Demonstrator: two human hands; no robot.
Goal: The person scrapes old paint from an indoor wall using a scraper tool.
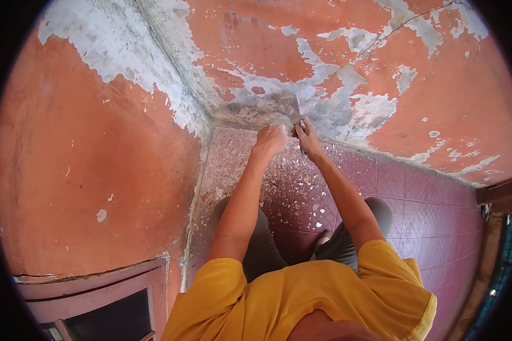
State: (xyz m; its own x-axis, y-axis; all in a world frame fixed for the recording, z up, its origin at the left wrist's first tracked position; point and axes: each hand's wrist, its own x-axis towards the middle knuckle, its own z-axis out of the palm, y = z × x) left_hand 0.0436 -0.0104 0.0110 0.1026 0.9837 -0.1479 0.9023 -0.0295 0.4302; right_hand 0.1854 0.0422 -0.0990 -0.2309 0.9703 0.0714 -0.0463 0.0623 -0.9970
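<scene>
My right hand [308, 140] is wrapped round the handle of a flat scraper [291, 109]. Its broad grey blade points up against the bare, greyish patch low on the peeling orange wall [256, 54]. Just left of it, my left hand [272, 139] is closed in a fist near the foot of the same wall, close to the corner. Whatever the fist may hold is hidden by the fingers. Paint and plaster chips [293, 187] lie scattered on the floor below both hands.
A second orange wall [96, 153] meets the first at a corner on the left. Low on it is a pink wooden frame [160, 290] with dark panes. Reddish-purple tiles [418, 204] cover the floor. My bent knees are on either side of the chips.
</scene>
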